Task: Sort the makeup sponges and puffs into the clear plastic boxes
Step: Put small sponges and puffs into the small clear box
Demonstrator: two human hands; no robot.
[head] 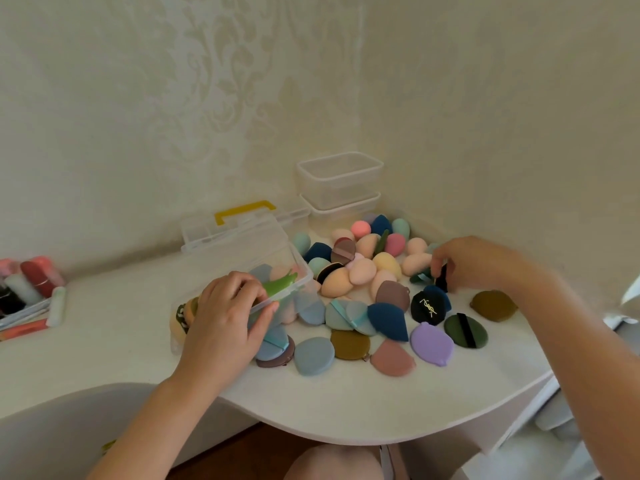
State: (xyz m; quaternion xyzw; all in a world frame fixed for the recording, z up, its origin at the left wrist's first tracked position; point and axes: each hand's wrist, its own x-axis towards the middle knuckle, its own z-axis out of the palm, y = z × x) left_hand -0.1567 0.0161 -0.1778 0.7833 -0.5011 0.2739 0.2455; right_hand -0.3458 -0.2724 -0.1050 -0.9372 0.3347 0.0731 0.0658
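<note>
On a white desk (311, 403), the left hand (225, 313) grips the near rim of a clear box (298, 263) part-filled with sponges. The right hand (474, 265) pinches a dark puff (441, 280) beside the loose pile (363, 268). The box seems to rest on puffs, so it could tip and spill.

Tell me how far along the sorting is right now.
Early. Done: a few pieces, a green sponge among them, lie in the clear box the left hand grips by its rim. In hand: the right hand pinches a dark puff. Left: most egg sponges and flat puffs lie on the table, and the two stacked boxes look empty.
</note>
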